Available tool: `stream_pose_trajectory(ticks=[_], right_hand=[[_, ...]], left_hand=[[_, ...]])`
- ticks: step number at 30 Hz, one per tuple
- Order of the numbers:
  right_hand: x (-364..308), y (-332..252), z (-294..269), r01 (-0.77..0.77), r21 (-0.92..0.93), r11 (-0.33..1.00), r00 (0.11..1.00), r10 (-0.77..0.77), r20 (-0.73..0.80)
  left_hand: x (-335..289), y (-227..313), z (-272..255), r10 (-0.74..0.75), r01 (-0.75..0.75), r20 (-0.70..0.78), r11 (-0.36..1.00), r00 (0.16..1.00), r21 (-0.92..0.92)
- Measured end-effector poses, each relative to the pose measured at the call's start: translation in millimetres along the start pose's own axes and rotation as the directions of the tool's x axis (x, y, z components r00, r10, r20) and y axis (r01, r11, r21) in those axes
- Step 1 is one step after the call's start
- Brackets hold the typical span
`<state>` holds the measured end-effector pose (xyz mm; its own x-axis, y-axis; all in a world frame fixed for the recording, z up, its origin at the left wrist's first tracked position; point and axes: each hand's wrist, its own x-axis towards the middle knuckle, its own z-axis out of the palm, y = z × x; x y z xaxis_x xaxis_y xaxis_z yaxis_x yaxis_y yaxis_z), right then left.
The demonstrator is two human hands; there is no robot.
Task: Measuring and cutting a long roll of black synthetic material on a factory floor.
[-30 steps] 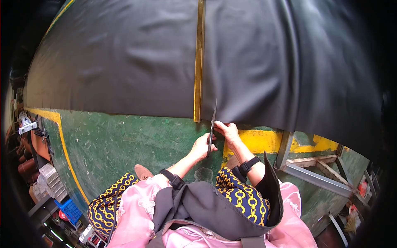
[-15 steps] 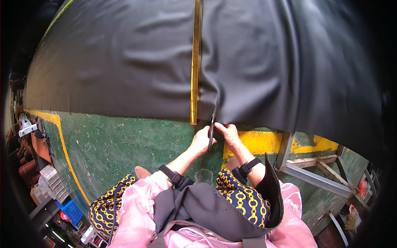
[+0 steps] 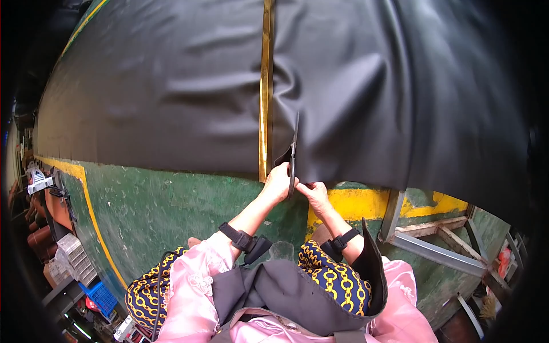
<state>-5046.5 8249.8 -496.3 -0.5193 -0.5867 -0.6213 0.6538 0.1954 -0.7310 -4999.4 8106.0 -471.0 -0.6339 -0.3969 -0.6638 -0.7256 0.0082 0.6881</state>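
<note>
Left fingers (image 3: 283, 172) curl around scissors (image 3: 293, 154); right fingers (image 3: 306, 188) pinch the black sheet (image 3: 349, 137).

The broad sheet (image 3: 154, 108) spread out over there is plain black, paler grey where its folds shine, and the narrow strip (image 3: 264, 114) down it gleams brassy gold. The scissors (image 3: 294, 157) look black too. Underneath I see a scuffed green floor (image 3: 166, 206), marked with a yellow line (image 3: 100, 220) and a broader yellow patch (image 3: 357, 200). The trousers (image 3: 343, 283) are navy, all over yellow-gold chain links; the sleeves (image 3: 191, 266) are pink, the apron (image 3: 257, 288) charcoal, the wrist straps (image 3: 237, 236) black. Off left sits a bright blue basket (image 3: 102, 298).
</note>
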Motion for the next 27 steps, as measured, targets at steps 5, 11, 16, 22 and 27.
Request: stream_pose_trajectory(ticks=[5, 11, 16, 22, 27], right_hand=[[-1, 0, -3, -0.040, -0.026, 0.999, 0.999, 0.041, 0.026], [-2, -4, -4, -0.067, -0.042, 0.997, 0.996, 0.069, 0.057], [1, 11, -13, -0.007, -0.108, 0.994, 0.998, 0.014, 0.069], [3, 21, -20, -0.089, -0.130, 0.988, 0.979, 0.111, 0.170], [0, 18, -25, -0.015, -0.118, 0.993, 0.973, 0.042, 0.227]], left_hand=[[17, 19, -7, 0.010, -0.010, -0.009, 1.000, 1.000, -0.015], [45, 47, -23, -0.082, 0.081, 0.011, 0.994, 0.997, 0.073], [73, 70, -30, -0.083, 0.083, -0.005, 0.995, 0.997, 0.059], [103, 94, -40, -0.081, 0.084, -0.067, 0.996, 0.994, 0.040], [132, 118, -48, -0.054, 0.057, -0.098, 0.998, 0.994, 0.033]])
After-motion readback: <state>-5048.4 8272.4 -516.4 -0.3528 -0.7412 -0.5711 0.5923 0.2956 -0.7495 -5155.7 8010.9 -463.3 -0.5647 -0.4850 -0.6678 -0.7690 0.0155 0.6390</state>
